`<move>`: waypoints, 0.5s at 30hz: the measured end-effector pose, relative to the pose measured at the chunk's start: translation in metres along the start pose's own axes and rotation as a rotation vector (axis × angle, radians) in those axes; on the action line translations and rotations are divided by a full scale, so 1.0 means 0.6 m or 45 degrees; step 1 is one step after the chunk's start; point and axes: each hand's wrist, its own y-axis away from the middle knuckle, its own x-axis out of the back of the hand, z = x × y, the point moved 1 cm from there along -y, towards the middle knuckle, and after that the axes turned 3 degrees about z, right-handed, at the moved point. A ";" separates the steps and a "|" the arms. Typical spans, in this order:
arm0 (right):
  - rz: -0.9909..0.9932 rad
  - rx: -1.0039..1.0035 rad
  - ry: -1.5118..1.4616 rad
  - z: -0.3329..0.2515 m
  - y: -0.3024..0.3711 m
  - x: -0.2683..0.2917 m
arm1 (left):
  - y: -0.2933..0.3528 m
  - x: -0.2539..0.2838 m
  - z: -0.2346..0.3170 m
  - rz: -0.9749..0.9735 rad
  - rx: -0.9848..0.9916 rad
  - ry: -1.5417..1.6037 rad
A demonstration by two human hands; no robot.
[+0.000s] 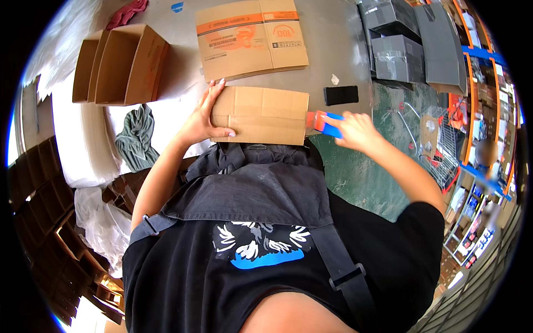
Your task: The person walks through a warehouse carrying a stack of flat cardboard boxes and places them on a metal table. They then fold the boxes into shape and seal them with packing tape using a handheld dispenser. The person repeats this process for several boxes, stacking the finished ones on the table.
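A small plain cardboard box (261,115) lies lengthwise close to my body, at the table's near edge. My left hand (200,121) grips its left end, fingers toward the far corner and thumb stretched along the near side. At the box's right end, my right hand (355,131) is closed around a blue and orange-red handheld tool (327,124), possibly a tape dispenser. The tool's reddish tip is at the box's right edge; whether it touches cannot be made out. Just beyond the box lies a flattened printed carton (252,39).
A black phone (341,95) rests right of the box. Open cardboard boxes (127,66) and a green cloth (136,139) are on the left. Dark grey boxes (400,55) stand at the far right. A shopping cart (438,141) is on the green floor.
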 end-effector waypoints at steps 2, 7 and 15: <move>0.006 0.062 -0.058 -0.025 -0.066 -0.035 | -0.003 0.003 0.009 0.009 -0.048 0.037; -0.316 -0.088 -0.029 -0.029 -0.167 -0.120 | -0.001 0.001 0.008 0.016 -0.095 0.032; 1.477 -0.802 -2.701 -0.005 -0.168 -0.159 | 0.033 -0.019 0.013 0.158 0.219 0.278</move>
